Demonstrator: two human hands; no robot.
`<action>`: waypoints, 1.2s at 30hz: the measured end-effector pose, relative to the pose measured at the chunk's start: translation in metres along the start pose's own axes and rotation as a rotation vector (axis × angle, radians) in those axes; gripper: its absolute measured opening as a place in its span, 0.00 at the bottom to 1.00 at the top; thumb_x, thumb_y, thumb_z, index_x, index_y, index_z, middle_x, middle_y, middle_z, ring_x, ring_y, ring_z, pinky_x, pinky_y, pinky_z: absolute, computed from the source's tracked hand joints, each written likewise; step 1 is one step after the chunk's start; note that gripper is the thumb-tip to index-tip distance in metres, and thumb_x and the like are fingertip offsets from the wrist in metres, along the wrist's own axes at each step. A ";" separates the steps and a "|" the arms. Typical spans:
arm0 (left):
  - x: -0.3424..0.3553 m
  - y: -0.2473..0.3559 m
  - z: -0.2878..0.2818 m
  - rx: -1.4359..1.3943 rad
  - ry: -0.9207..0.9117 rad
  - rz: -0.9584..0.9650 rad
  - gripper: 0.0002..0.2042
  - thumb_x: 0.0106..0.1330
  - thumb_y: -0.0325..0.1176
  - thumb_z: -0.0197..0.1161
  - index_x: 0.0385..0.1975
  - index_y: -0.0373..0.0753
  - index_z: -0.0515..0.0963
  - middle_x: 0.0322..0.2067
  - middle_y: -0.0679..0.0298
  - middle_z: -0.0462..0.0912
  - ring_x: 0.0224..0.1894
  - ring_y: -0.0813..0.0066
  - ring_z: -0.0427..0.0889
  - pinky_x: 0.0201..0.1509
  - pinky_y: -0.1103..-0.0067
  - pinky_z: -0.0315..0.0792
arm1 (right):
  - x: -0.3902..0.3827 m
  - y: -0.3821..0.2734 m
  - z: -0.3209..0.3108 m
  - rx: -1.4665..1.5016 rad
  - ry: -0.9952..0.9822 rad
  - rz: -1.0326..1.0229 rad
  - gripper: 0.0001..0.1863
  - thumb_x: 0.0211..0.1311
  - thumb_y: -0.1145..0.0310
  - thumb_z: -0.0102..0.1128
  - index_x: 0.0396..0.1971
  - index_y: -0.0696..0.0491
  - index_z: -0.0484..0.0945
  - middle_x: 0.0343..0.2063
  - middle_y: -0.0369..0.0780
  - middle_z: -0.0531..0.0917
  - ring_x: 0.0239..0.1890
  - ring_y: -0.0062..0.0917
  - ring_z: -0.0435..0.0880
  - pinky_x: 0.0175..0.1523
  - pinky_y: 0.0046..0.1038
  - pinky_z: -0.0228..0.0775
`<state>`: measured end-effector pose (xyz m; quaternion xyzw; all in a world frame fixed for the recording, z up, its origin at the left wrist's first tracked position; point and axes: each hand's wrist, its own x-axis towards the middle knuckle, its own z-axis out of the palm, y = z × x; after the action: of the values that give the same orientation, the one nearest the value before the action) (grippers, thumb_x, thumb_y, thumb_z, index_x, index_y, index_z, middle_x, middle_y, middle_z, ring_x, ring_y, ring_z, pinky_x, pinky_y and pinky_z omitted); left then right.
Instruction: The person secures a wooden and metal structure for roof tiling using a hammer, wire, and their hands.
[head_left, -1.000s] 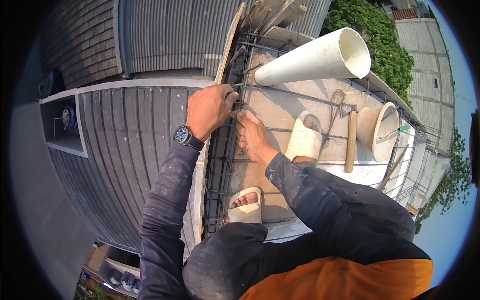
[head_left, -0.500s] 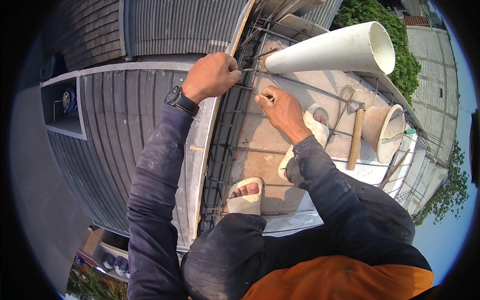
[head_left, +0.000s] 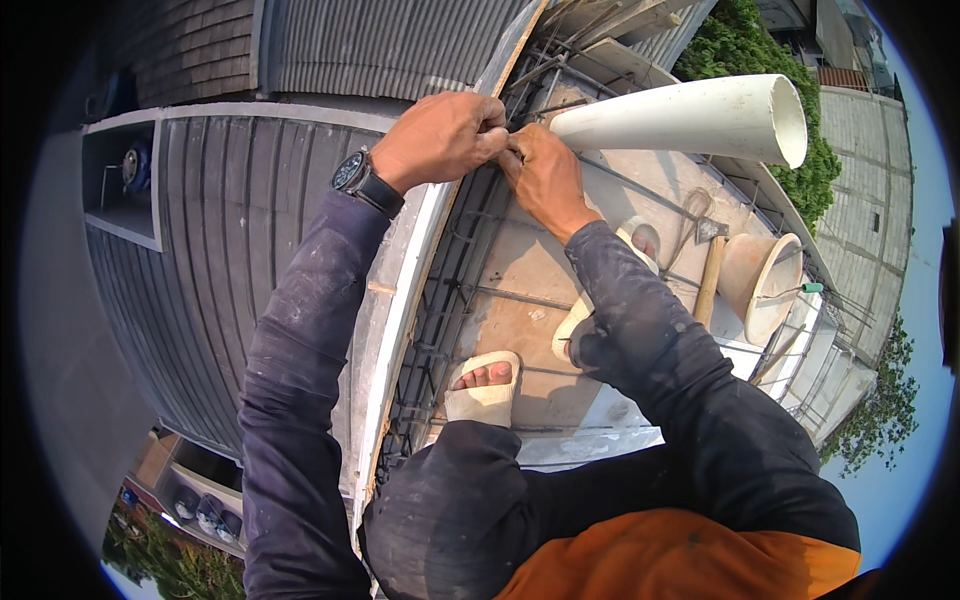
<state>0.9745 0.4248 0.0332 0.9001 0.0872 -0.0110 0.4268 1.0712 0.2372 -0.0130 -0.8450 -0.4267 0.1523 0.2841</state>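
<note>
My left hand [head_left: 440, 138], with a watch on its wrist, is closed above the far part of the steel rebar cage [head_left: 430, 320]. Against it my right hand [head_left: 548, 180] has its thumb and fingers pinched together, so that the fingertips of both hands meet. Whatever lies between the fingers is too small and too covered to name. The rebar cage runs lengthwise along a board edge [head_left: 408, 330], below and beside my hands. Just right of my right hand lies a wide white pipe [head_left: 680, 118], tilted, its open end facing right.
On the boarded deck [head_left: 515, 325], thin bars cross near my sandalled feet. To the right are a wooden-handled hammer [head_left: 709, 285], a loop of thin wire [head_left: 692, 215] and a tipped pale bucket [head_left: 760, 290]. Beyond the edge on the left, a corrugated roof [head_left: 250, 220] lies lower.
My right hand has moved up and left until its fingertips meet those of my left hand. The left hand has shifted slightly right. The whole view has tilted a little.
</note>
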 end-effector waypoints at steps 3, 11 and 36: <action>0.004 0.000 0.004 0.058 -0.004 0.040 0.12 0.66 0.39 0.64 0.33 0.34 0.84 0.29 0.48 0.87 0.35 0.44 0.87 0.43 0.57 0.79 | -0.011 -0.002 0.003 -0.111 -0.015 -0.022 0.09 0.66 0.65 0.73 0.37 0.56 0.90 0.38 0.46 0.88 0.45 0.47 0.88 0.51 0.46 0.79; 0.006 -0.005 0.028 0.118 0.052 0.090 0.12 0.71 0.39 0.63 0.31 0.35 0.81 0.26 0.50 0.85 0.32 0.46 0.85 0.39 0.58 0.77 | 0.006 -0.004 -0.003 -0.089 -0.273 0.210 0.22 0.63 0.63 0.71 0.53 0.60 0.82 0.42 0.59 0.89 0.48 0.53 0.90 0.53 0.49 0.81; 0.003 -0.023 0.040 0.103 0.094 0.044 0.11 0.70 0.36 0.62 0.30 0.37 0.81 0.26 0.51 0.85 0.34 0.44 0.86 0.42 0.56 0.78 | -0.047 -0.011 -0.002 -0.046 -0.219 -0.023 0.09 0.66 0.71 0.64 0.42 0.59 0.79 0.35 0.46 0.83 0.43 0.49 0.85 0.47 0.49 0.77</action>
<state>0.9758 0.4082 -0.0102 0.9220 0.0868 0.0363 0.3756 1.0371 0.2035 -0.0043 -0.8246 -0.4681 0.2307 0.2183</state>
